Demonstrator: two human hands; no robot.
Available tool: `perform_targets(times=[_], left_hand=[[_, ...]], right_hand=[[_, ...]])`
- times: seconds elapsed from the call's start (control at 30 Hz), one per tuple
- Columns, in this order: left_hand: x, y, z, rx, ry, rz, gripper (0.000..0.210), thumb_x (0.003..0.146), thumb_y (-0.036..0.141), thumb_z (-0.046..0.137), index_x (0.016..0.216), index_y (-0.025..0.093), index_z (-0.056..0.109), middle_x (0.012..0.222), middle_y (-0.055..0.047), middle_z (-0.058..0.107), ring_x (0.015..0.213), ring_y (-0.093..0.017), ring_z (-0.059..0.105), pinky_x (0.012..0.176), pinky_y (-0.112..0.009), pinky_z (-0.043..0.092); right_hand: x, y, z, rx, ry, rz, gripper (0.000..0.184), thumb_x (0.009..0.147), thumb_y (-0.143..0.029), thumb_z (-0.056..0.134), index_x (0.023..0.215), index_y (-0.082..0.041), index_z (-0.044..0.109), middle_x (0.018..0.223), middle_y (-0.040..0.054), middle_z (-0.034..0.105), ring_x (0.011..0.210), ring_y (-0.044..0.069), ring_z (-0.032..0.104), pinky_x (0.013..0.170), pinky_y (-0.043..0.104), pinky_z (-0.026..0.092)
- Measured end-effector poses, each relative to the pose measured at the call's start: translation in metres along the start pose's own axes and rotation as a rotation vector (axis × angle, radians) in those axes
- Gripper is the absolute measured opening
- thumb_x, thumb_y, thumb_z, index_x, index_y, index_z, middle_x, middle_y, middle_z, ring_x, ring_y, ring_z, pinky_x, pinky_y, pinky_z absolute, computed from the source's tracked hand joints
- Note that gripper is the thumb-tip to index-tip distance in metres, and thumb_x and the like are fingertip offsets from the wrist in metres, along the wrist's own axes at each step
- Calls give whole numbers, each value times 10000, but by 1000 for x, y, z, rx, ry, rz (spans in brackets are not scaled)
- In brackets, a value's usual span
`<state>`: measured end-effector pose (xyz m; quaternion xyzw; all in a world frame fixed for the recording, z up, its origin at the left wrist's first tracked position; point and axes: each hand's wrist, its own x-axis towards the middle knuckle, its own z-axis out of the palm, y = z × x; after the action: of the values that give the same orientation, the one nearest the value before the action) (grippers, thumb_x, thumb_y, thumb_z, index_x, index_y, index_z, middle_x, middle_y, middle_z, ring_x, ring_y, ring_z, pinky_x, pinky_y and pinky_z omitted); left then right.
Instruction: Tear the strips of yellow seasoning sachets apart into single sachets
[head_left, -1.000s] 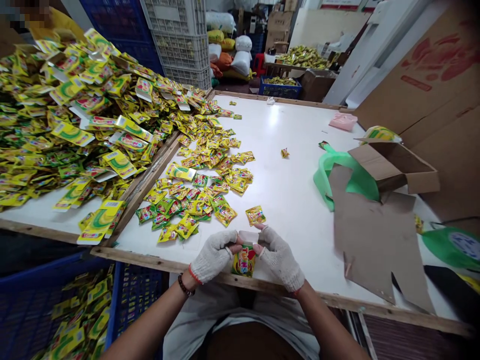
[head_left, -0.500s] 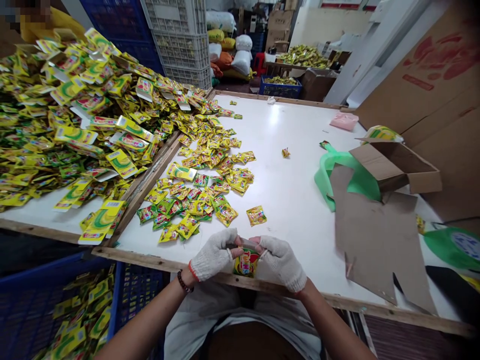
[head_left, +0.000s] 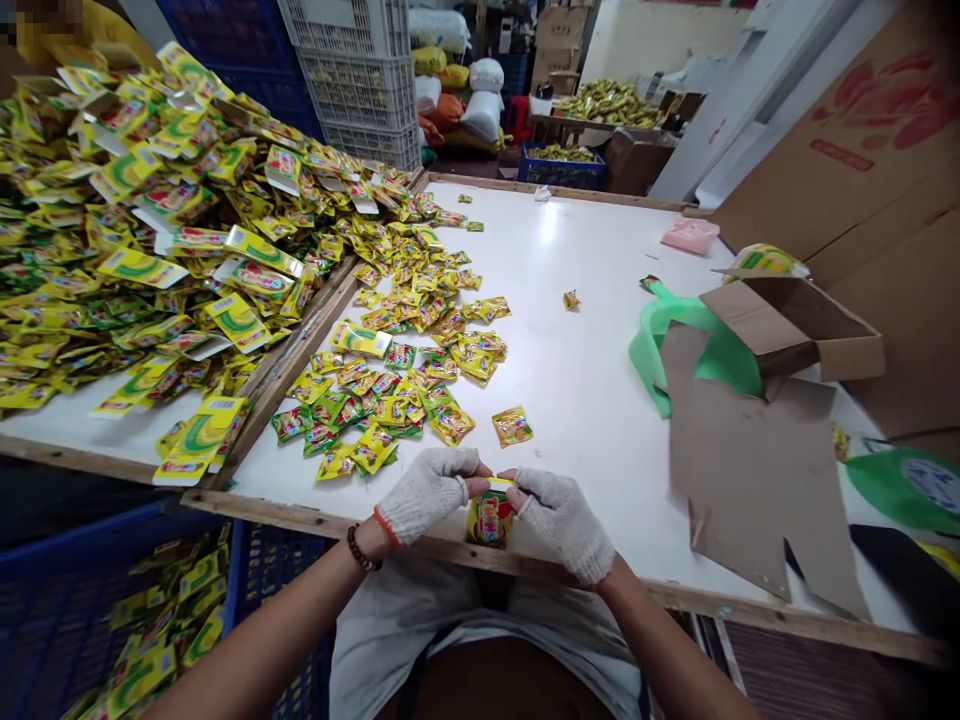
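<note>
A small printed box (head_left: 491,520), green, red and yellow, is upright at the near edge of the white table, between my hands. My left hand (head_left: 433,496), in a white fingerless glove, pinches the box's top left corner. From the other side my right hand (head_left: 564,522), gloved the same way, grips the top right corner. A narrow yellow strip shows along the top, between my fingertips. Just beyond my hands lies a single yellow sachet (head_left: 512,426). To the left spreads a loose heap of yellow and green sachets (head_left: 390,400).
A large pile of yellow boxes and sachets (head_left: 150,250) covers the left table, behind a wooden strip (head_left: 300,345). On the right are a green dustpan (head_left: 656,340), a flat cardboard piece (head_left: 750,480) and an open carton (head_left: 772,325). A blue crate (head_left: 45,590) stands below left.
At the box's top, the greyish opening has given way to a yellow strip as my fingers press there. Both hands stay in nearly the same place.
</note>
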<state>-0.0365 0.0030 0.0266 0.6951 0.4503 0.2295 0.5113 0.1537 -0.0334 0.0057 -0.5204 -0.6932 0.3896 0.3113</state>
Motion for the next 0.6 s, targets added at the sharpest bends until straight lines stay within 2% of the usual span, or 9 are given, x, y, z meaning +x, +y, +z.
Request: perform_targets(times=[0.13,0.2,0.3,0.4,0.5,0.6], left_hand=[[-3,-3,0,3,-25,83,197,782,296,549,807,148,677,709,-19,621,679,-138,541,607,-208,412],[-8,-4,0,39,-56,194,208,813,283,508,791,158,672,728,-30,610,690,-136,541,639,-216,418],[-17,-10,1,162,-106,348,205,833,249,473,852,169,661,766,-49,581,705,-138,527,664,-224,414],[-24,-15,8,287,-52,391,202,819,195,466,908,177,646,775,-57,557,713,-151,518,661,-237,415],[-27,-15,10,319,6,393,207,815,168,459,912,184,642,837,-72,578,785,-171,549,707,-246,440],[-28,-15,-12,365,128,363,351,778,256,568,1122,184,560,1084,-112,562,1024,-233,523,878,-302,424]], right_hand=[[2,-1,-7,13,-73,4,276,830,-240,461,1012,-207,667,929,32,708,823,188,658,760,315,537],[-3,2,-9,-53,-114,-100,302,840,-232,447,1079,-222,631,1022,38,682,907,181,641,829,325,517],[-14,7,-9,-226,-121,-272,395,829,-198,459,1219,-214,522,1227,71,561,1095,188,550,935,340,458],[-23,11,-3,-335,-72,-313,470,785,-126,457,1250,-185,490,1264,106,519,1128,216,523,933,362,462],[-21,19,0,-253,-55,-249,461,744,-120,474,1193,-191,553,1181,95,593,1046,233,583,897,373,492],[0,29,4,-28,49,34,294,750,-244,555,1021,-202,660,1027,81,676,916,246,642,830,389,532]])
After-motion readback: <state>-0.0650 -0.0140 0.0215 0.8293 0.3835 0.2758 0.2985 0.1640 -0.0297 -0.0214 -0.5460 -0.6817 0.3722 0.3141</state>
